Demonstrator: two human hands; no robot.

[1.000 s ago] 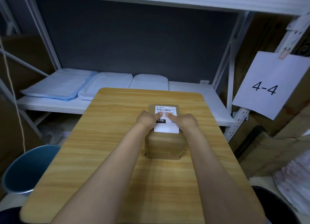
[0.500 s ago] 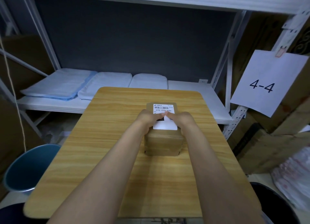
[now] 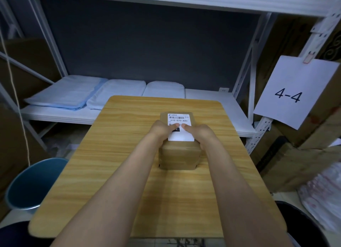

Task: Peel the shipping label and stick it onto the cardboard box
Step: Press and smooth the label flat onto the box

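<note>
Two bare forearms are reaching forward over the light wood-grain tabletop (image 3: 103, 172) from the near edge. The left hand (image 3: 162, 130) and the right hand (image 3: 199, 134) are resting on top of the small brown cardboard box (image 3: 179, 158), which is sitting upright near the middle of the table. The white rectangular shipping label (image 3: 181, 137) with a barcode and the printed code 070-070-A80 is lying flat on the box's top face, inside its edges. Both hands are loosely curled, each pressing a fingertip down onto the middle of the label, the two tips almost touching; neither hand is clasping anything.

To the left, below the table, a round blue bin (image 3: 31, 184) is standing on the floor. Beyond the table, a white metal shelf (image 3: 60, 113) is carrying three folded pale blue and white cloth bundles (image 3: 118, 93) lying side by side. At the right, a white paper sign marked 4-4 (image 3: 293, 91) is hanging from the rack's upright, with brown cartons (image 3: 287, 165) stacked behind it.
</note>
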